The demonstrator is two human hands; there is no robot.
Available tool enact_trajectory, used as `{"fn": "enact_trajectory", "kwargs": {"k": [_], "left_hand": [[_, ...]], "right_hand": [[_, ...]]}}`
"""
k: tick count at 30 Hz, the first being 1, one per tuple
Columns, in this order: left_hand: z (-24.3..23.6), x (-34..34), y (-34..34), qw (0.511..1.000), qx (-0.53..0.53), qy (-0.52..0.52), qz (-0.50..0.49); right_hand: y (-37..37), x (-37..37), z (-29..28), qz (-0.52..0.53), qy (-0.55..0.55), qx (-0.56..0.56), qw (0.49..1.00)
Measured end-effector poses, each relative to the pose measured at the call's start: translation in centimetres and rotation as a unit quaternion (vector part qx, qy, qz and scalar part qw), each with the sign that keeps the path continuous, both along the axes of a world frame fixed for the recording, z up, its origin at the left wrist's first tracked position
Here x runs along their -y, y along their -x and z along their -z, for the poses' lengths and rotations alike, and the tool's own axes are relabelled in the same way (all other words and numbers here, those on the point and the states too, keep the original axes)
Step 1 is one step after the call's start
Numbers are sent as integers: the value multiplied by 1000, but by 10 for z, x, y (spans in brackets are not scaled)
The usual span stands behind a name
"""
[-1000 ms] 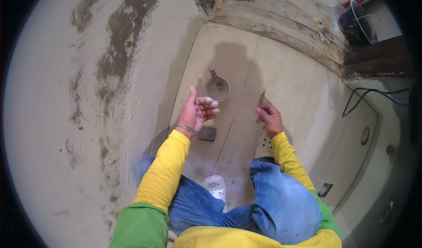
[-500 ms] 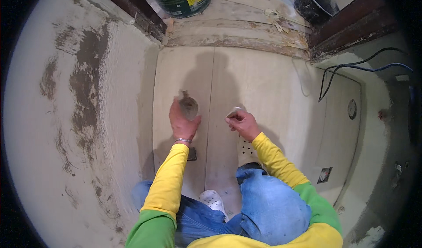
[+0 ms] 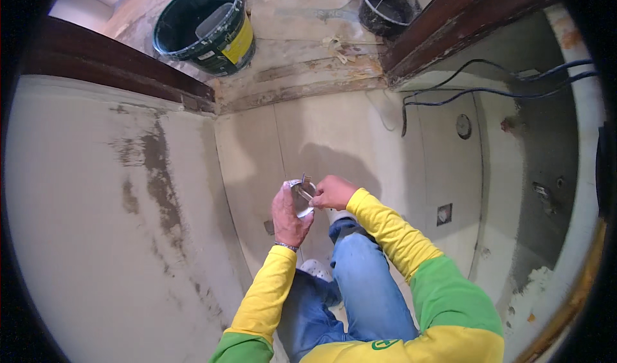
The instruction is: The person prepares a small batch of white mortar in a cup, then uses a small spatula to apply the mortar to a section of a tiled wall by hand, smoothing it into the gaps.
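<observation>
My left hand [image 3: 290, 217] is curled around a small round cup-like piece [image 3: 303, 207] with a shiny, silvery rim and a brownish inside; its exact kind does not show. My right hand [image 3: 335, 192] meets it from the right, pinching a thin, pale strip-like piece [image 3: 305, 194] that lies across the round piece's opening. At the far side of the rim a small brownish part sticks up. Both hands are held close together above the pale floor, in front of my bent knees. Fingers partly hide both pieces.
A dark green bucket [image 3: 204, 32] and a smaller black bucket [image 3: 385, 9] stand beyond the worn threshold [image 3: 299, 88]. Black cables [image 3: 443, 102] hang at the right. A round drain [image 3: 463, 126] and a square recess [image 3: 444, 214] are in the floor. A patchy pale wall [image 3: 96, 202] rises at left.
My hands were apart and have come together, the right one now at the round piece. My view has shifted, bringing more of the green bucket and right-hand wall into sight.
</observation>
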State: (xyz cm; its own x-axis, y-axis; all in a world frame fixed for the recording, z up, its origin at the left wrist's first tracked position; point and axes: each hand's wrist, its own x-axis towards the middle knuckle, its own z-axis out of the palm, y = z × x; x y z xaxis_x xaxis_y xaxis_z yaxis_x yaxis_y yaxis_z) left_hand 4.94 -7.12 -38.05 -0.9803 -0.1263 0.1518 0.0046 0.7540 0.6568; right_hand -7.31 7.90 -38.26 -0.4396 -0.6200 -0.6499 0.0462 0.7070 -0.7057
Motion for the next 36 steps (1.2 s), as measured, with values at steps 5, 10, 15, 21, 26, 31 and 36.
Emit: {"fn": "enact_trajectory", "kwargs": {"k": [5, 10, 15, 21, 26, 31, 36], "left_hand": [[-97, -23, -38, 996, 39, -12, 75], [-222, -37, -70, 991, 67, -46, 110], [-356, -50, -87, 981, 53, -58, 177], [-500, -86, -80, 952, 6, -27, 303], [-564, -109, -64, 920, -12, -218, 325], [-522, -96, -31, 927, 116, -279, 221], [-463, -47, 9, 945, 197, -189, 180]], "right_hand": [[-41, -31, -105, -16, -67, 58, 996], [-89, -56, -221, 77, -115, 6, 990], [-158, -91, -309, 370, 15, -153, 916], [-186, -140, -493, 305, 9, -149, 940], [-230, -244, -604, 412, -13, -226, 882], [-296, -388, -686, 695, -86, -217, 680], [-296, -523, -680, 841, -116, -340, 405]]}}
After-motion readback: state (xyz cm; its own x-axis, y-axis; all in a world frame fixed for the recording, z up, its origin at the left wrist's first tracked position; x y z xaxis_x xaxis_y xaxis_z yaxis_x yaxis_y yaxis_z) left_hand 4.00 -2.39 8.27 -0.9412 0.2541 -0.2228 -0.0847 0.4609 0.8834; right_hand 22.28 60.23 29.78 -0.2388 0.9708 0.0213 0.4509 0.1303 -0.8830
